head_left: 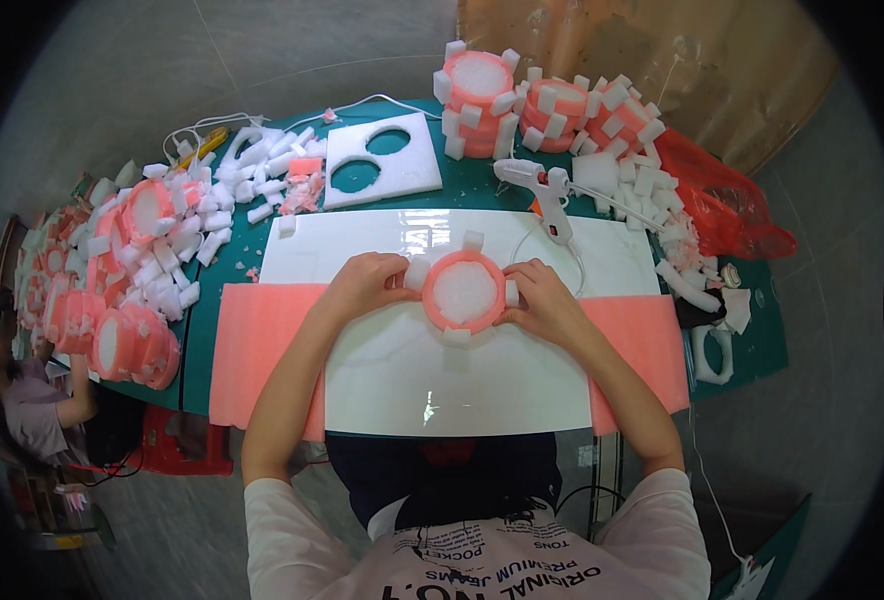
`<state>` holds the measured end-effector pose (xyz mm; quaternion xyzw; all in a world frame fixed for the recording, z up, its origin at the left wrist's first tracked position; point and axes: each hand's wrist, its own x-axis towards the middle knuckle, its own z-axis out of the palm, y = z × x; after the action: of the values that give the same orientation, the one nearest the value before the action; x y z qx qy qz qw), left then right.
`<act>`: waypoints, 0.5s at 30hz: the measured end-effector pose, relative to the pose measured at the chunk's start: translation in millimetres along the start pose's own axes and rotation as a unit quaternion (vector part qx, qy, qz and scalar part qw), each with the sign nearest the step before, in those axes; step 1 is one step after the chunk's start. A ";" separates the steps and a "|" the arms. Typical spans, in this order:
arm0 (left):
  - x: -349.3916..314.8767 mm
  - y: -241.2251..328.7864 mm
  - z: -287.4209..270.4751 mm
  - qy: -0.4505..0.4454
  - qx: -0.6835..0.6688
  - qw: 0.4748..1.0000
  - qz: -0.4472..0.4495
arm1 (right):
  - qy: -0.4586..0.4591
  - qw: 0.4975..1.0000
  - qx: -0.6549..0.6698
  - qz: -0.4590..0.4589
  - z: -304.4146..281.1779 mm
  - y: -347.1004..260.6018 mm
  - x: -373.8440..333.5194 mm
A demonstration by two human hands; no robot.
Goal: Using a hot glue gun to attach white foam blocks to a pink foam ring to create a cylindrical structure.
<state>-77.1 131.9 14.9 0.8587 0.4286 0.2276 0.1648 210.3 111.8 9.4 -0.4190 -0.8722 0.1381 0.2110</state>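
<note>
On the glossy white board (392, 390) in front of me lies a round foam piece (465, 290), a pink ring around a white foam disc. White foam blocks sit against its rim at the top, bottom and both sides. My left hand (370, 287) pinches the left foam block (416, 273) at the ring's edge. Closed about the right side, my right hand (547, 303) grips the ring beside the right foam block (512, 293). A white hot glue gun (547, 190) rests beyond my right hand, its cord curving down onto the board.
Pink foam sheets (262, 345) stick out beneath the board. Behind it lie a white foam panel (412, 165) with two holes and loose foam blocks (262, 175). Finished-looking ring stacks (477, 105) stand at the back, beside a red plastic bag (707, 190). Another person (37, 390) sits at left.
</note>
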 end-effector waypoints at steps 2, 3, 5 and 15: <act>0.1 0.3 -0.2 0.000 0.001 1.000 0.000 | 0.000 1.000 -0.002 -0.003 0.5 0.7 -0.3; 0.2 1.4 -0.8 0.000 0.001 1.000 0.000 | 0.000 1.000 -0.003 -0.005 1.0 1.3 -0.5; 0.5 3.0 -1.7 0.000 0.002 1.000 0.000 | 0.001 1.000 -0.002 -0.007 1.5 2.1 -0.7; 0.8 4.0 -2.7 -0.005 -0.003 1.000 -0.006 | -0.001 1.000 -0.004 -0.003 1.2 1.4 -0.5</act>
<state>-75.4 130.5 19.3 0.8566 0.4326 0.2234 0.1710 211.0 112.2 7.7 -0.4170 -0.8743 0.1347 0.2087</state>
